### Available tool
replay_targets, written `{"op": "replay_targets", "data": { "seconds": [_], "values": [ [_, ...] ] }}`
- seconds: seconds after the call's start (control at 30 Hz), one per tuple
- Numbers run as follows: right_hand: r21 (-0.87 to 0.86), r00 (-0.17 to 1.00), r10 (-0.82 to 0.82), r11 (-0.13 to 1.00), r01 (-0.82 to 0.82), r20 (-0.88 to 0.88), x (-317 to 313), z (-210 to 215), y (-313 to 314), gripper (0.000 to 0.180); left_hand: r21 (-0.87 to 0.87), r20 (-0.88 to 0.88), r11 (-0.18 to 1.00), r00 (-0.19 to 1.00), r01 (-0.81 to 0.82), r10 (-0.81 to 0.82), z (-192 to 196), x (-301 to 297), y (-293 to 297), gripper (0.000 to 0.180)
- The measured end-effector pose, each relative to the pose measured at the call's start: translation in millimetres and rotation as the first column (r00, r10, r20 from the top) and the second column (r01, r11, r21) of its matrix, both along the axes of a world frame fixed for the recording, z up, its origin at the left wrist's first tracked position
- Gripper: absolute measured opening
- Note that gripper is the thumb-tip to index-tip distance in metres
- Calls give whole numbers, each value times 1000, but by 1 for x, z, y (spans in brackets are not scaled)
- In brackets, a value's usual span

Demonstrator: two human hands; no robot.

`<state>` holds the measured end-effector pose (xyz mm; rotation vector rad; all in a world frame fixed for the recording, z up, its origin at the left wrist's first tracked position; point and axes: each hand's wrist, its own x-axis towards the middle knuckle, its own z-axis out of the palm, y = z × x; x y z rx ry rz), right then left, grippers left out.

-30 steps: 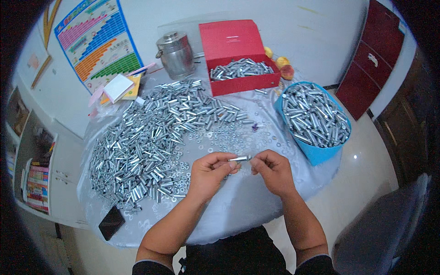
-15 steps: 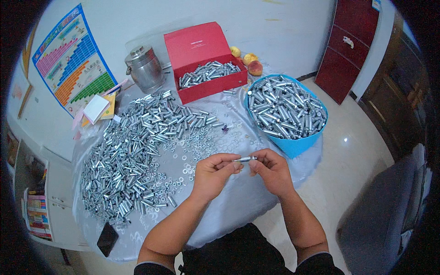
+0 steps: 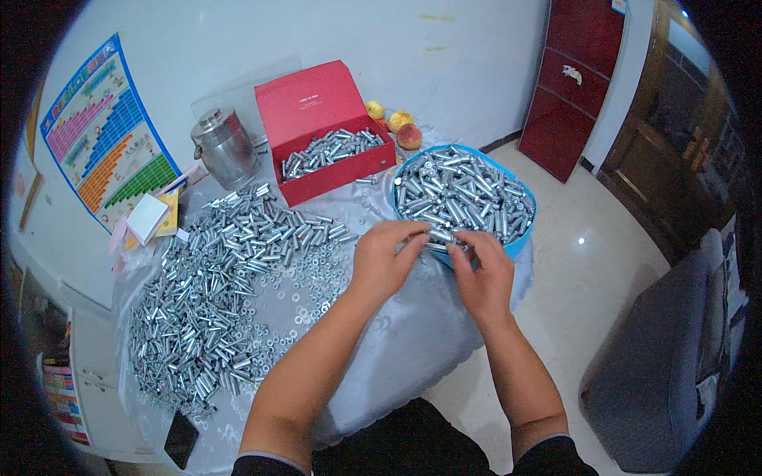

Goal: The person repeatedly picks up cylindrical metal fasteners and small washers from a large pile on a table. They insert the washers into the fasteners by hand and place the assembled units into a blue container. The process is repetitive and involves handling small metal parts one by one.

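Over the near rim of a blue tub (image 3: 521, 244) heaped with metal bolts, both my hands meet at a silver expansion bolt (image 3: 440, 236). My left hand (image 3: 385, 255) pinches its left end between thumb and fingers. On the other end are the closed thumb and fingertips of my right hand (image 3: 486, 276). Similar bolts behind it make its outline hard to separate. A large pile of silver bolts and sleeves (image 3: 194, 309) covers the left of the table, with loose washers (image 3: 298, 295) scattered along its right side.
An open red box (image 3: 341, 176) of bolts stands at the back, between a metal canister (image 3: 225, 151) and several peaches (image 3: 409, 136). A dark phone (image 3: 181, 441) lies at the table's near left edge. A grey padded chair (image 3: 643, 373) stands to the right.
My hands have carried the bolt forward from in front of the tub to over its near rim. The view has shifted, so the table's things appear further left and lower.
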<state>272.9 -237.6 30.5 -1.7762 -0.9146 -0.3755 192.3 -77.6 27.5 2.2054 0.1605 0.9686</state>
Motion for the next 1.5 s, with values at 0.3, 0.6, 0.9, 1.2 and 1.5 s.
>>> {"op": "replay_targets", "data": {
  "seconds": [0.3, 0.6, 0.9, 1.2, 1.5],
  "values": [
    [-111, 935, -255, 951, 289, 248, 29, -8, 1, 19, 321, -5, 945, 998, -57, 62, -16, 33, 4, 21],
    [-189, 929, -318, 917, 352, 187, 34, -8, 3, 12, 298, 60, 951, 996, -77, 62, -30, 24, -3, 29],
    [-75, 954, -255, 960, 270, 159, 30, -8, 3, 20, 299, -75, 896, 928, -328, 364, -64, -21, 54, 23],
    [29, 983, -110, 994, 107, 144, -8, -8, 31, 17, 556, -318, 782, 797, -281, 513, -64, -34, 90, 21],
    [-160, 980, 123, 982, -97, 159, -44, -32, 97, 17, 406, -256, 830, 824, -382, 505, -60, -81, 78, 17]
  ]
}}
